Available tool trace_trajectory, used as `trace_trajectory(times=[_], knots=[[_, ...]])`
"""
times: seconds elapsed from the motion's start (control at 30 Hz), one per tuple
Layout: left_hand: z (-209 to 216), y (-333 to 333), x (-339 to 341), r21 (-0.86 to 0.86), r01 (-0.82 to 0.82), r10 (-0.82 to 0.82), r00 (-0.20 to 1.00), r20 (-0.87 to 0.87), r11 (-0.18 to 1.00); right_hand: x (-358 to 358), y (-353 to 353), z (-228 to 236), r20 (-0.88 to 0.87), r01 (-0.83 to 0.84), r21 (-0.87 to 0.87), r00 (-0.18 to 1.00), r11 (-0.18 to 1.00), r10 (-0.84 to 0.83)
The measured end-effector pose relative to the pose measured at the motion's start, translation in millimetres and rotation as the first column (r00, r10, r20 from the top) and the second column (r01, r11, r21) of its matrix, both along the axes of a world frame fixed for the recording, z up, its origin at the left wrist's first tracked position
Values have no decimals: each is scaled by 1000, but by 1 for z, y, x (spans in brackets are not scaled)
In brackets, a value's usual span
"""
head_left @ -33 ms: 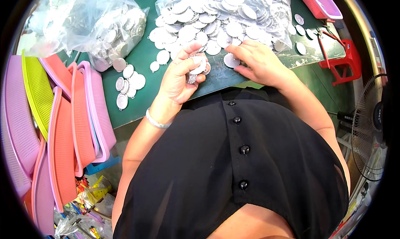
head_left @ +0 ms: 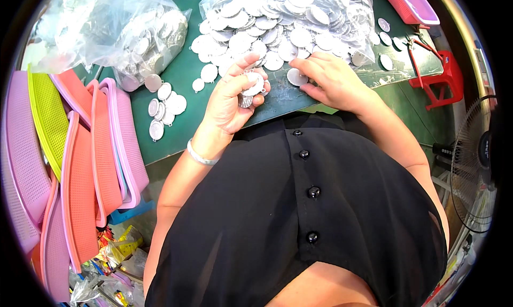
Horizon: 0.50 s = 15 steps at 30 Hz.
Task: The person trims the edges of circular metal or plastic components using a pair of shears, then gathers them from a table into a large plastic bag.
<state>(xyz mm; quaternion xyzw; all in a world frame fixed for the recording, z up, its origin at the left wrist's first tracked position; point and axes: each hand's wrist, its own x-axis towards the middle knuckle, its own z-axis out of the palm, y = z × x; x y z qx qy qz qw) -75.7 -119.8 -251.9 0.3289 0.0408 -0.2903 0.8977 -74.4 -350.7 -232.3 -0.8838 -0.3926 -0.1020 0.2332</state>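
Observation:
My left hand is closed around several round silver metal pendants with small loops, held fanned between thumb and fingers. The lowest ones show an edge-on or textured face below the thumb. To its right, my right hand pinches a flat silver disc pendant by its edge, just above the table's front edge. Beyond both hands, a heap of similar disc pendants spills out of a clear plastic bag. A small disc lies left of the heap.
The green table carries a loose disc group and another filled plastic bag at left. Stacked plastic baskets stand along the left side. Red-handled pliers, a red stool and a fan are at right.
The pendants in my left hand have shifted slightly, with a disc face turned more toward view. My right hand stays in nearly the same place.

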Motion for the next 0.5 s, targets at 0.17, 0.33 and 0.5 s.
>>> trace_trajectory(times=[0.17, 0.33, 0.5], knots=[[2, 0, -1, 9, 23, -22, 997, -68, 1000, -2, 2, -7, -325, 365, 231, 902, 902, -282], [4, -4, -4, 83, 39, -34, 998, -62, 996, 0, 5, 2, -827, 626, 495, 551, 602, 107], [7, -12, -4, 144, 87, -92, 995, 30, 986, -3, 8, 3, -848, 645, 516, 476, 564, 231]])
